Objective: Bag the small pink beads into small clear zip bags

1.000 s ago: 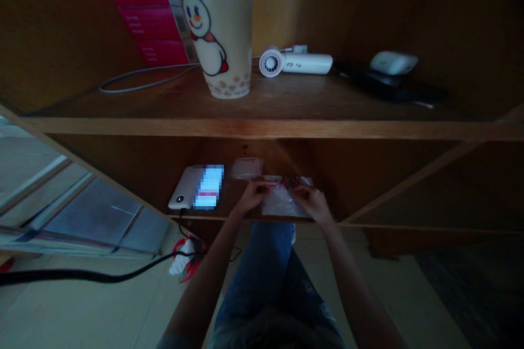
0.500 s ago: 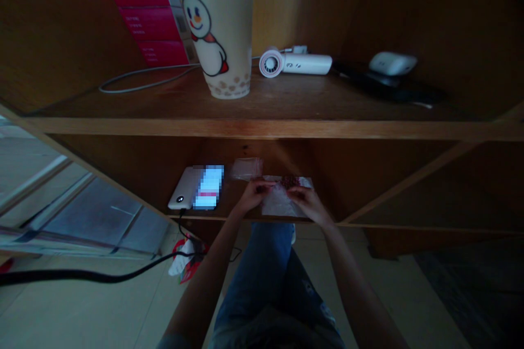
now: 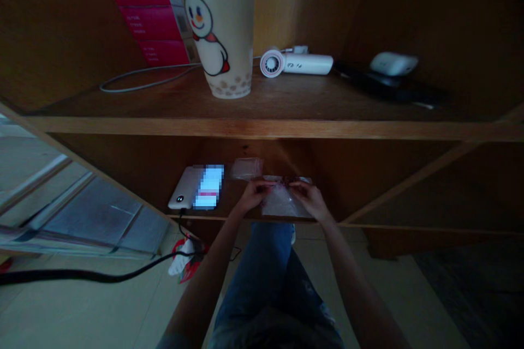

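Note:
On the lower shelf lies a clear plastic sheet or bag [image 3: 282, 203], with a small pile of dark red bits [image 3: 286, 179] near its back edge. My left hand [image 3: 256, 192] is over the sheet's left edge, fingertips pinched together on something too small to make out. From the right, my right hand [image 3: 307, 195] reaches to the red bits with its fingers closed; what they hold is hidden. Behind my left hand is a stack of small clear bags [image 3: 246, 168].
A lit phone [image 3: 208, 187] and a pale device [image 3: 183, 191] with a black cable lie at the left. The upper shelf [image 3: 262, 127] holds a milk tea cup [image 3: 227, 32], pink boxes [image 3: 151, 16], a small white fan [image 3: 303, 64] and a white case [image 3: 393, 63].
My right hand has shifted slightly right, and its fingers now cover more of the red bits. My left hand has hardly moved.

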Motion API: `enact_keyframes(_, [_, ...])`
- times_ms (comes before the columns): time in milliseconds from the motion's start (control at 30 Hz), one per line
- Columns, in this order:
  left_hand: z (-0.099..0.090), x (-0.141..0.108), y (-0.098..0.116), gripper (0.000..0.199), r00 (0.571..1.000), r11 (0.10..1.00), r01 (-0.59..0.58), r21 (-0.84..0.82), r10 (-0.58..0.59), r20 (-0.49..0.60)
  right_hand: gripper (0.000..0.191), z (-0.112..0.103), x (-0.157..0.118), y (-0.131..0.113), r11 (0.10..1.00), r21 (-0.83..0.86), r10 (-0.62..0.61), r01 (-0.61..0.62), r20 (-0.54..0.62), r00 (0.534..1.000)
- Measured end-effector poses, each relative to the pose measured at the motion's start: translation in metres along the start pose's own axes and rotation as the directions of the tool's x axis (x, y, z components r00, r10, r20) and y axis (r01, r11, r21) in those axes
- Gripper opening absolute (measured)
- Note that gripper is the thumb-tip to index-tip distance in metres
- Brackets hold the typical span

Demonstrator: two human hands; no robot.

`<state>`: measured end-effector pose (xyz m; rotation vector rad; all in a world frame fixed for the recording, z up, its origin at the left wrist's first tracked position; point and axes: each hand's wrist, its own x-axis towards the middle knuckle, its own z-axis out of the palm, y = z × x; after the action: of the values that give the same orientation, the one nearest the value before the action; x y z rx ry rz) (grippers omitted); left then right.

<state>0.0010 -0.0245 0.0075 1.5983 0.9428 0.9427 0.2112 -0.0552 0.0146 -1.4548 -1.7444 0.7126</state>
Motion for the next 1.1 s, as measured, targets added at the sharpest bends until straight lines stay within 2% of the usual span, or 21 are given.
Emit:
enact_keyframes(133, [0.001,-0.001,-0.002,0.029,0.998,0.996,0.064,-0.061,-0.063,0.017,0.025,0.002,0.003,0.002,0.968,-0.251,0.006,-0.009,-0.015,1.000])
enact_keyframes(233, [0.001,0.000,-0.005,0.029,0.998,0.994,0.056,-0.089,-0.056,0.010,0.026,0.003,0.004,-0.003,0.929,-0.370,-0.015,0.010,-0.012,1.000])
enact_keyframes(533, [0.000,0.002,-0.009,0.025,0.999,0.997,-0.034,-0.067,0.033,-0.010,0.023,0.006,0.009,-0.008,0.878,-0.478,-0.028,0.031,0.013,1.000])
enact_keyframes(767, [0.000,0.003,-0.012,0.024,0.998,0.997,-0.052,-0.054,0.051,-0.020,0.016,0.005,0.010,-0.002,0.941,-0.338,0.005,-0.007,-0.007,1.000])
enact_keyframes(900, [0.000,0.002,-0.011,0.026,1.000,0.998,-0.021,-0.059,0.021,-0.011,0.012,0.004,0.010,0.004,0.973,-0.228,0.017,-0.019,-0.010,1.000])
enact_keyframes(1100, [0.000,0.002,-0.007,0.027,1.000,0.999,-0.005,-0.046,0.006,0.007,0.013,0.001,0.009,0.004,0.999,0.034,0.003,-0.003,-0.008,1.000])
